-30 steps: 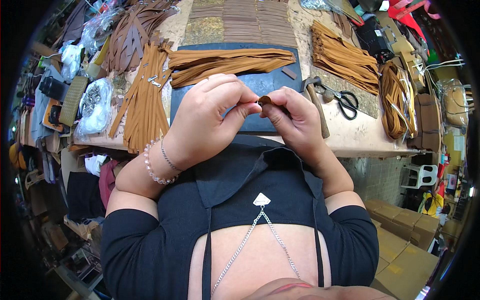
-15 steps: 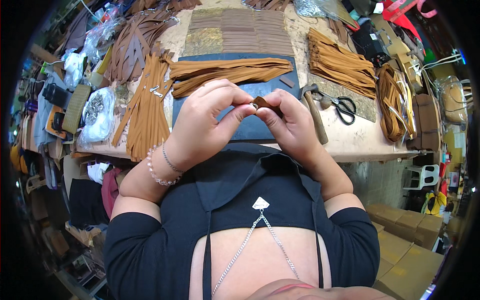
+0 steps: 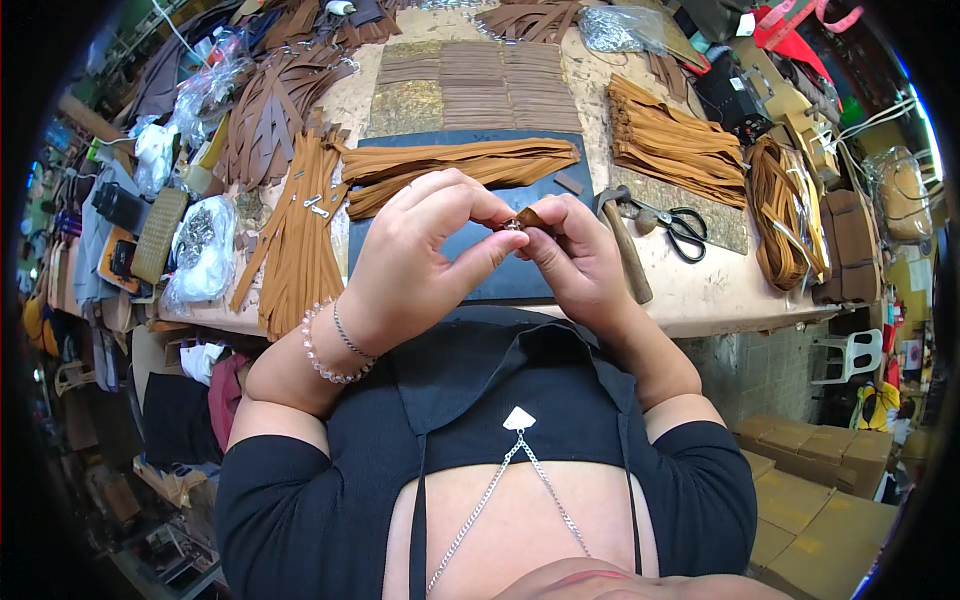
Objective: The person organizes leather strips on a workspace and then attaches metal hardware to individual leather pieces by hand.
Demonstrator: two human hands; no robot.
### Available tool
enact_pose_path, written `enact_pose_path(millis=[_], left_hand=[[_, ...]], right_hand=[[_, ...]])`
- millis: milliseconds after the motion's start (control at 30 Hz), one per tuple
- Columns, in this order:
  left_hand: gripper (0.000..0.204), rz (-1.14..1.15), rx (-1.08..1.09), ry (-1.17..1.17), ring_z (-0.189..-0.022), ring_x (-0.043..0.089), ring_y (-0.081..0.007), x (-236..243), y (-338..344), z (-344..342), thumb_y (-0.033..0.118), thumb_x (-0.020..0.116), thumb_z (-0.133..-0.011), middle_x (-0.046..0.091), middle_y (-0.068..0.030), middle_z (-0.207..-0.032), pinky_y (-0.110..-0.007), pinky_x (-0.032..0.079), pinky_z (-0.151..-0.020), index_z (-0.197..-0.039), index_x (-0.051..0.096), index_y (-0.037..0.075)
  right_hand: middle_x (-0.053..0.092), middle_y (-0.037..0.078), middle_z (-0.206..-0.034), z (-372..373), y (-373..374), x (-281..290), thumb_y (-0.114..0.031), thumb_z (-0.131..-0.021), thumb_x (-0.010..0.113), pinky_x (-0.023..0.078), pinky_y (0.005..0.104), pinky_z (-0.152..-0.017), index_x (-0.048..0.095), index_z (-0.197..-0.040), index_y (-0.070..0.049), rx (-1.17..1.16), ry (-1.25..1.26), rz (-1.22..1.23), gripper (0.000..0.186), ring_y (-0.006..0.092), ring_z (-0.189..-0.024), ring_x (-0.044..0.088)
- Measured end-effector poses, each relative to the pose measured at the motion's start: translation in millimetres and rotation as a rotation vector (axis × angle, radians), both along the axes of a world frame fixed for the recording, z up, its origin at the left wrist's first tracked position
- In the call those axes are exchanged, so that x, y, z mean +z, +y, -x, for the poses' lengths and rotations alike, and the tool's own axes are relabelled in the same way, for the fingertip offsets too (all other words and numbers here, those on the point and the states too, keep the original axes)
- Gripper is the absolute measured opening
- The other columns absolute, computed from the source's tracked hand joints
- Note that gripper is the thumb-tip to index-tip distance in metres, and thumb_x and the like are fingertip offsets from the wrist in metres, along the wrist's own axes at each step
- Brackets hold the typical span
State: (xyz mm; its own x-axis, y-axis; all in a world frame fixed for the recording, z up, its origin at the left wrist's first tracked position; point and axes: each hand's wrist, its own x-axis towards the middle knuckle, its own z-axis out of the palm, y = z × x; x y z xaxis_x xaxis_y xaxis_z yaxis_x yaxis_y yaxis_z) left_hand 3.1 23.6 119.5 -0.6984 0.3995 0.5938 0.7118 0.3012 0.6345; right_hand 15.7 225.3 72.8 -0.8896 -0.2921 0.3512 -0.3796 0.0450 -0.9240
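Note:
Above the near edge of the dark cutting mat (image 3: 515,285), my two hands meet fingertip to fingertip. My left hand (image 3: 430,235) pinches a small shiny metal piece (image 3: 513,225), too small to make out fully. Between the thumb and fingers of my right hand (image 3: 580,255) is the end of a brown zipper tape (image 3: 530,216), touching the metal piece. Most of that tape is hidden by the fingers. Beyond my hands, a bundle of tan-brown zipper tapes (image 3: 460,160) lies across the mat. Another bundle (image 3: 295,240) hangs over the table edge at left, with metal zipper pulls (image 3: 317,206) on it.
A hammer (image 3: 628,250) and black-handled scissors (image 3: 685,232) lie right of the mat. Further right are stacked zipper tapes (image 3: 675,140) and a coiled bundle (image 3: 775,215). Brown strips (image 3: 505,85) line the back; a plastic bag of metal parts (image 3: 205,235) sits at left.
My fingertips have shifted slightly, and the small metal piece shows more between them. The table sits a little lower in view. Both hands keep their pinch.

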Motion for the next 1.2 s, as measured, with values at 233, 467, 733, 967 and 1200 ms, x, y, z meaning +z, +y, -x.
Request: enact_pose_path(millis=[233, 467, 733, 967, 1200], left_hand=[[0.026, 0.032, 0.063, 0.283, -0.078, 0.062, -0.0232, -0.1, 9.0, -0.6, 0.003, 0.083, -0.073, 0.065, -0.0074, -0.085, -0.032, 0.05, -0.068, -0.095, 0.07, 0.005], [0.028, 0.043, 0.081, 0.364, -0.074, 0.061, -0.0236, -2.6, 8.3, -1.2, 0.002, 0.083, -0.07, 0.064, -0.0076, -0.083, -0.033, 0.049, -0.066, -0.095, 0.07, 0.005], [0.031, 0.044, 0.072, 0.406, -0.072, 0.061, -0.0229, -4.7, 8.3, -3.6, 0.002, 0.084, -0.069, 0.064, -0.0073, -0.081, -0.033, 0.049, -0.065, -0.096, 0.069, 0.005], [0.022, 0.064, 0.045, 0.247, -0.073, 0.062, -0.024, -2.7, 0.0, -0.3, 0.003, 0.08, -0.075, 0.064, -0.0089, -0.082, -0.032, 0.05, -0.068, -0.094, 0.068, 0.002], [0.015, -0.081, -0.142, -0.592, -0.085, 0.06, -0.0107, -15.0, -18.7, 9.1, 0.01, 0.07, -0.09, 0.065, -0.0049, -0.092, -0.025, 0.049, -0.075, -0.095, 0.066, -0.003]], right_hand=[[0.059, 0.003, -0.103, -1.1, -5.7, -5.5, -0.009, -0.102, 0.054, 0.05, 0.025, -0.083, 0.056, -0.112, -0.002, 0.115, -0.131, 0.339, 0.012, 0.0089, -0.095, 0.057], [0.057, 0.003, -0.106, -2.0, -8.5, -6.7, -0.01, -0.104, 0.052, 0.05, 0.0255, -0.087, 0.055, -0.113, -0.002, 0.162, -0.142, 0.354, 0.013, 0.0089, -0.098, 0.057], [0.057, 0.003, -0.106, -1.2, -8.4, -9.8, -0.01, -0.103, 0.052, 0.05, 0.0252, -0.086, 0.056, -0.112, -0.003, 0.174, -0.112, 0.335, 0.012, 0.0088, -0.097, 0.056], [0.061, 0.003, -0.092, -2.7, -2.9, -2.2, -0.011, -0.1, 0.059, 0.047, 0.0237, -0.073, 0.06, -0.106, -0.002, 0.027, -0.125, 0.122, 0.011, 0.0092, -0.081, 0.056], [0.061, 0.008, -0.084, -2.2, 1.4, 11.8, -0.01, -0.093, 0.066, 0.046, 0.0274, -0.066, 0.062, -0.098, 0.001, -0.036, -0.036, -0.226, 0.013, 0.0132, -0.073, 0.055]])
